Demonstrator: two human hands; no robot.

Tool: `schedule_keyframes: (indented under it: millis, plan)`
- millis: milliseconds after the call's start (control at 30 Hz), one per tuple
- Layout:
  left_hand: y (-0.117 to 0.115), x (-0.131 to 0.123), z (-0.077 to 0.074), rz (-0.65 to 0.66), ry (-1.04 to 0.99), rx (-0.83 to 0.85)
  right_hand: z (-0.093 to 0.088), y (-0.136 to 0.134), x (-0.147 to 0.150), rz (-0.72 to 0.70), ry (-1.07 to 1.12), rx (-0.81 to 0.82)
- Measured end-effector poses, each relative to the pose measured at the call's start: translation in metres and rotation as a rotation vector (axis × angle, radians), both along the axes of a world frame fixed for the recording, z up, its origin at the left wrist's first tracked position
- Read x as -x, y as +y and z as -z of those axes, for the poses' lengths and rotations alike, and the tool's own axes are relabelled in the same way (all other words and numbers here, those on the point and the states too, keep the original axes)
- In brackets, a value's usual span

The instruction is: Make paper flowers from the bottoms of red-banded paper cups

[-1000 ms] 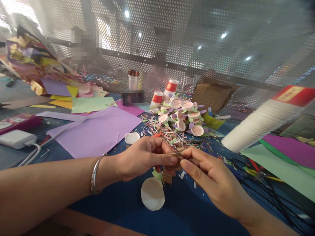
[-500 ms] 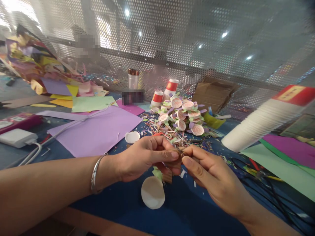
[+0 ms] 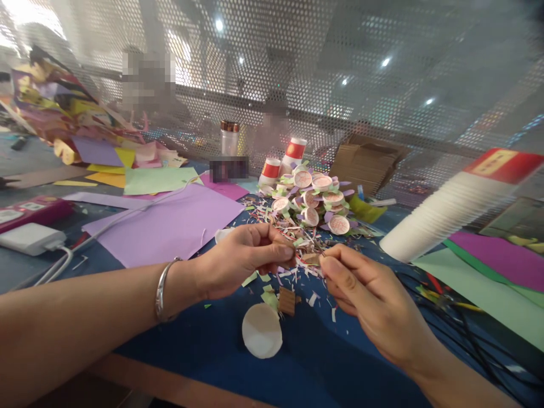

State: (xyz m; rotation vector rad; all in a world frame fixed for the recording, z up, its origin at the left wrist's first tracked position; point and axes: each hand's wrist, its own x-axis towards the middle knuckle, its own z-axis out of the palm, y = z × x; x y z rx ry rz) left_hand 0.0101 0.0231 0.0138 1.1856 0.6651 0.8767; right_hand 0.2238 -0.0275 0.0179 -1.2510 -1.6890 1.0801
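Note:
My left hand (image 3: 250, 255) is closed in a pinch over the paper scraps; what its fingertips hold, if anything, I cannot make out. Opposite it, my right hand (image 3: 365, 289) pinches a thin dark strand-like piece (image 3: 318, 247) between thumb and forefinger. A gap separates the two hands. Below them on the blue tabletop lies a white paper disc (image 3: 262, 331), with a small corrugated cardboard piece (image 3: 287, 301) and a light green paper scrap (image 3: 269, 297) beside it. Behind the hands rises a pile of round white pieces with red patterns and paper tabs (image 3: 312, 198).
A leaning stack of paper cups (image 3: 450, 201) stands at right, above black cables (image 3: 463, 334). At left are a purple paper sheet (image 3: 170, 221), a white charger (image 3: 32, 238) and a magenta box (image 3: 38, 211). Folded cardboard (image 3: 365, 164) leans against perforated mesh.
My hands have moved apart, the right one drawing the thin dark piece away from the left. The cardboard piece on the table now shows more fully. The view has shifted slightly.

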Motion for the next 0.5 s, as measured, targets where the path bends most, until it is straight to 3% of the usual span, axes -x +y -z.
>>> schedule_keyframes:
  millis: [133, 367, 500]
  plan:
    - [0.002, 0.004, 0.0, 0.033, 0.022, 0.02, -0.003, 0.01, -0.004, 0.075, -0.226, -0.102]
    - [0.01, 0.009, -0.001, 0.05, 0.086, 0.012, 0.002, 0.014, -0.003, -0.067, -0.828, -0.103]
    - [0.012, 0.009, 0.003, -0.014, 0.141, -0.099, 0.004, 0.011, -0.001, -0.072, -1.037, -0.167]
